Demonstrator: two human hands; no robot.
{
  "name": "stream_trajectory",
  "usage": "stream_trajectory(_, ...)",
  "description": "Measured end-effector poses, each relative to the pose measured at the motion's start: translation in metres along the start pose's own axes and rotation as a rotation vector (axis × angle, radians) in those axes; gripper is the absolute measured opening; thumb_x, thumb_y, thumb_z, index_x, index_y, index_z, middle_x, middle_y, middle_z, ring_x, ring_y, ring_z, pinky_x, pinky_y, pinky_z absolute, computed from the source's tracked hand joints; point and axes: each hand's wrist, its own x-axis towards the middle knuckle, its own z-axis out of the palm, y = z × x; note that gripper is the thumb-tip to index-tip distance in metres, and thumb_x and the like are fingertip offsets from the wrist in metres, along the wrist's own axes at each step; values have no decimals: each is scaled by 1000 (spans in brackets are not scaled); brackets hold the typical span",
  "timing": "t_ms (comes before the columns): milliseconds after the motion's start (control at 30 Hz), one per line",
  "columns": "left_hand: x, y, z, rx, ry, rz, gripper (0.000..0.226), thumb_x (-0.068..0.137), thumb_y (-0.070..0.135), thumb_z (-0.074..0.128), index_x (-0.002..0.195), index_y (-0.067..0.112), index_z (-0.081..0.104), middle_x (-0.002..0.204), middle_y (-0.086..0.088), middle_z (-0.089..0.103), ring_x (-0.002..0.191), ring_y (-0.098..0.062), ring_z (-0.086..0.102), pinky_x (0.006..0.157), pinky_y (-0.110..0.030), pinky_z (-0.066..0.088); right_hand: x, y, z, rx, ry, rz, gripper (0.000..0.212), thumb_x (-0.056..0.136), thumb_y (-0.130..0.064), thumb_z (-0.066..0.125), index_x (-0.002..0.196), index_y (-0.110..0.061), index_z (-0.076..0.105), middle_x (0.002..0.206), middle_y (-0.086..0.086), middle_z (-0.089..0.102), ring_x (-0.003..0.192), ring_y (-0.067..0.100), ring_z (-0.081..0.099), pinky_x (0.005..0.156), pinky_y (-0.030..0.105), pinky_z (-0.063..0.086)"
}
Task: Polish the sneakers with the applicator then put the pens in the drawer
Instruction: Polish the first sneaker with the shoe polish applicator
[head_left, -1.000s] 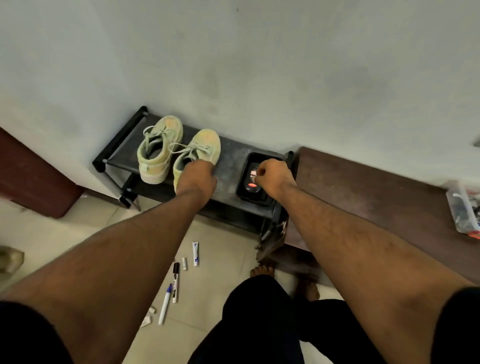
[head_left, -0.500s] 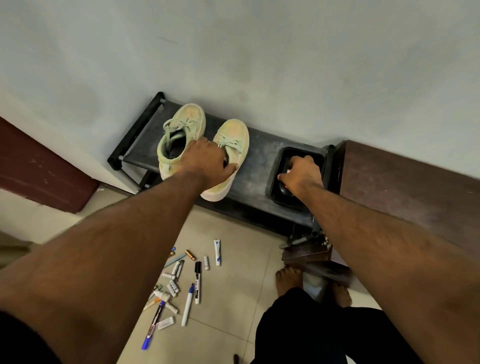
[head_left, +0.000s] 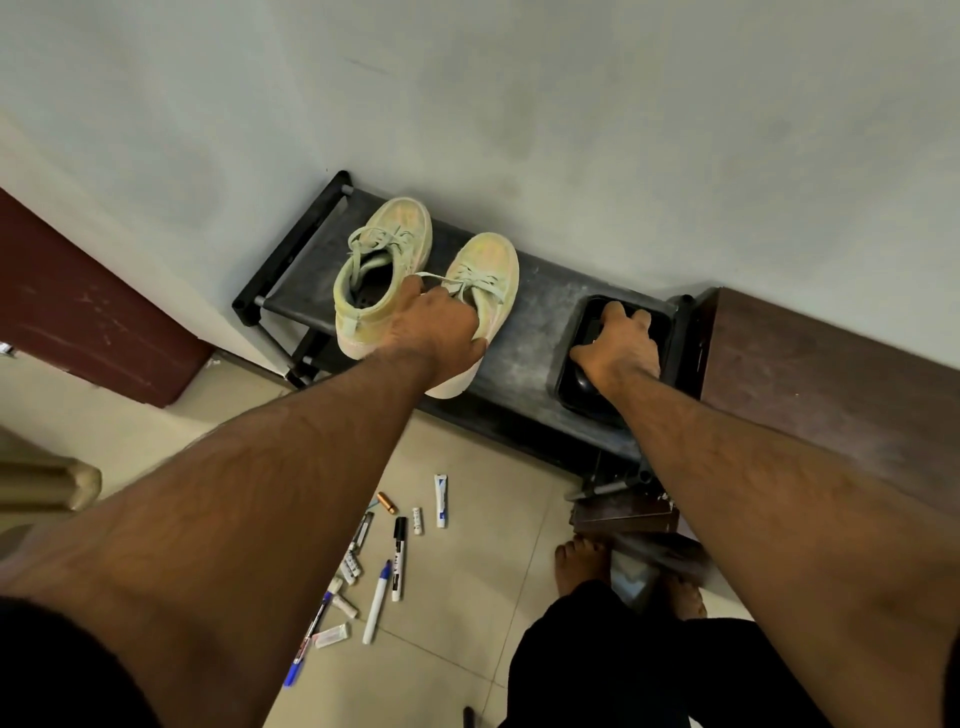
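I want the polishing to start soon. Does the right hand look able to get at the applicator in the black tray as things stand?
Probably yes. The right hand is already down inside the black tray on the shoe rack, nothing over it. The applicator itself is hidden under the hand, so I cannot tell if it is gripped.

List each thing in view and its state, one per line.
Left sneaker: upright on rack, untouched.
Right sneaker: upright, gripped by left hand.
Black tray: on rack; right hand reaching inside, its grip unclear.
Pens: scattered on floor.
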Motion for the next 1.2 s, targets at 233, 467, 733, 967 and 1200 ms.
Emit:
stream_trajectory(233,-8,1,-6,-229,151,-158,37,96,47,41,81,22,62,78,-2,60,89,-27,59,97,-41,24,-3,1,-17,109,46,-52,54,79,-22,67,127,-17,44,129,16,40,109,39,52,86,47,54)
stream_trajectory(467,-30,39,-35,-593,424,-212,45,92,47,51,57,19,49,57,3,50,68,-26,56,83,-37,34,-47,16,-68,777,143,-55,42,73,-12,75,108,-18,54,95,1,59,78,16,62,60,30,56)
stream_trajectory(733,-105,155,-67,-1635,383,-204,49,88,21,70,51,6,42,52,4,32,52,-10,31,52,-24,28,-129,143,-136,1645,-108,131,30,80,-17,61,110,-22,59,99,6,65,81,22,61,63,35,50)
stream_trajectory(967,-185,247,-68,-2087,336,-440,20,89,12,68,69,12,67,73,-1,65,72,-11,59,65,-23,53,-203,213,-154,1907,-111,215,16,86,-25,54,100,-22,63,107,9,67,93,26,61,76,38,50)
stream_trajectory(1200,-218,220,-64,-1836,256,-345,14,96,24,58,97,21,71,97,4,75,94,-9,69,80,-24,56,-239,199,-131,1586,-106,-81,37,89,-5,57,126,-11,61,117,8,69,98,21,68,68,29,56)
